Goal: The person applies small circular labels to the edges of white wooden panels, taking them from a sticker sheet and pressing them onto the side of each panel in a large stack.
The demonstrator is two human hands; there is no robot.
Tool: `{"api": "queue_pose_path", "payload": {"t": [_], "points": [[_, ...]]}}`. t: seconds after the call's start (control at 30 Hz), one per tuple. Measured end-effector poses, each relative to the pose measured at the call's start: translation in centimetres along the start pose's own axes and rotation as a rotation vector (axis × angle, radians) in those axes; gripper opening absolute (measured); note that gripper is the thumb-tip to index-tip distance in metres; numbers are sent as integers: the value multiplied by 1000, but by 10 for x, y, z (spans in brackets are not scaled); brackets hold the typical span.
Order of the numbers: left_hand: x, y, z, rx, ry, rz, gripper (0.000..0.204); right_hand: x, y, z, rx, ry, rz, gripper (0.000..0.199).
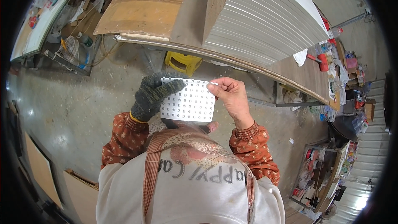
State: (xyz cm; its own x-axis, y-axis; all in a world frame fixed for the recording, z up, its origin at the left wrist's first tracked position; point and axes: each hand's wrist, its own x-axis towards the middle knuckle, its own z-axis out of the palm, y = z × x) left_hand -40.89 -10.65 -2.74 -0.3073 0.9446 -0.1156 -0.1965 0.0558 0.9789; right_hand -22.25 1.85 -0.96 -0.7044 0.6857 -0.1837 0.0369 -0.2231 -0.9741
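In front of my body I hold up a white sheet of small round stickers [188,103], printed in rows. My left hand [155,95], in a dark knitted glove, grips its upper left side, with fingers lying over the front. At the upper right corner, the thumb and forefinger of my bare right hand [231,98] pinch the sheet's edge. Whether a single sticker is between those fingertips is too small to tell. Both forearms wear orange flowered sleeves.
Beyond my hands stands a workbench [145,8] with a tall stack of pale panels [265,20] on it. A yellow plastic stool [182,62] is under its front edge. Cluttered shelves [319,174] stand at the right, and boards [41,170] lean at the lower left.
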Motion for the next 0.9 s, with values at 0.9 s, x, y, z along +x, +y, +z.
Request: {"api": "queue_pose_path", "payload": {"t": [0.9], "points": [[4, 3, 1, 231, 51, 130, 20, -6, 6, -18, -207, 101, -97, 14]]}}
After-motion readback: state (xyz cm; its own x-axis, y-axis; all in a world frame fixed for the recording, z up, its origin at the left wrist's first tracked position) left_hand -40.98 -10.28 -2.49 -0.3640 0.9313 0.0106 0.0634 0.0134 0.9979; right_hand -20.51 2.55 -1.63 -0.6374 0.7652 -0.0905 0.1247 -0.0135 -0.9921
